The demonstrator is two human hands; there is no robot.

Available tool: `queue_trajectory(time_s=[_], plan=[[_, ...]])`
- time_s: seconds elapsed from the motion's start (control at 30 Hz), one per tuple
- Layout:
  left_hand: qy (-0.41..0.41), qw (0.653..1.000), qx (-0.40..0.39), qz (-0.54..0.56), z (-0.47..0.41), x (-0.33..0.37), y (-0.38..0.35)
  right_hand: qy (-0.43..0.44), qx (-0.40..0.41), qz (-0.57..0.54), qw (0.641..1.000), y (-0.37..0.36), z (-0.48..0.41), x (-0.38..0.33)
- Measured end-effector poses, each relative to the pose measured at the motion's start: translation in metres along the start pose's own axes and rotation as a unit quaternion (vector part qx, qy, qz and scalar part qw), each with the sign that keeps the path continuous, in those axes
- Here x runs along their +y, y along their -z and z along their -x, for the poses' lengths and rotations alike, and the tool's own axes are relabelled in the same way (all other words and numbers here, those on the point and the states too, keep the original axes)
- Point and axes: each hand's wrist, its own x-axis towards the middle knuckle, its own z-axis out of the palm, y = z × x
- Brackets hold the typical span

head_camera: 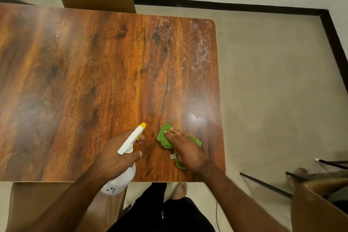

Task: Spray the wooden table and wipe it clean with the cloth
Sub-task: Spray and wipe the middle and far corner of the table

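A green cloth (162,137) lies on the wooden table (84,81) near its right edge, whitish streaks (201,47) beyond.

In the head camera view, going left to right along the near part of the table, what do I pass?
Spray bottle gripped by the left hand → green cloth under the right hand → right edge of the table → dark thin rods over the floor.

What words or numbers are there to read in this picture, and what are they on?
Nothing here can be read.
On the spray bottle: small dark marks near its bottom, too blurred to read.
On the green cloth: a white tag, too small to read.
On the wooden table: no writing.
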Motion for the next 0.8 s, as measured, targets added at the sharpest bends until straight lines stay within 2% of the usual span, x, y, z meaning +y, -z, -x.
queue_trajectory(time_s=[0.13, 0.2, 0.27, 0.37, 0.43, 0.53, 0.63, 0.7, 0.8], plan=[[-0.001, 1.0, -0.008, -0.006, -0.008, 0.003, 0.005, -0.15, 0.08, 0.012, 0.985, 0.037, -0.028, 0.039], [0.003, 1.0, -0.004, -0.001, -0.01, 0.004, 0.007, -0.174, 0.117, 0.014, 0.978, 0.041, -0.036, 0.035], [0.005, 1.0, -0.002, 0.004, -0.013, 0.003, 0.01, -0.151, 0.094, 0.0, 0.984, 0.026, -0.036, 0.015], [0.008, 1.0, 0.001, 0.006, -0.018, 0.002, 0.017, -0.012, 0.001, -0.005, 1.0, 0.001, -0.028, -0.014], [0.013, 1.0, 0.002, 0.004, -0.021, 0.002, 0.02, 0.034, -0.024, 0.002, 0.999, 0.005, -0.032, -0.008], [0.02, 1.0, 0.007, -0.006, -0.023, 0.0, 0.023, -0.039, 0.003, 0.016, 0.999, 0.029, -0.054, 0.018], [0.028, 0.999, 0.016, -0.004, -0.024, -0.001, 0.027, -0.105, 0.064, 0.028, 0.992, 0.045, -0.074, 0.031], [0.03, 0.999, 0.021, -0.003, -0.025, 0.001, 0.031, -0.1, 0.07, 0.019, 0.992, 0.039, -0.074, 0.018], [0.027, 0.999, 0.029, -0.001, -0.027, 0.002, 0.034, -0.009, -0.004, 0.001, 1.0, 0.013, -0.054, -0.012]])
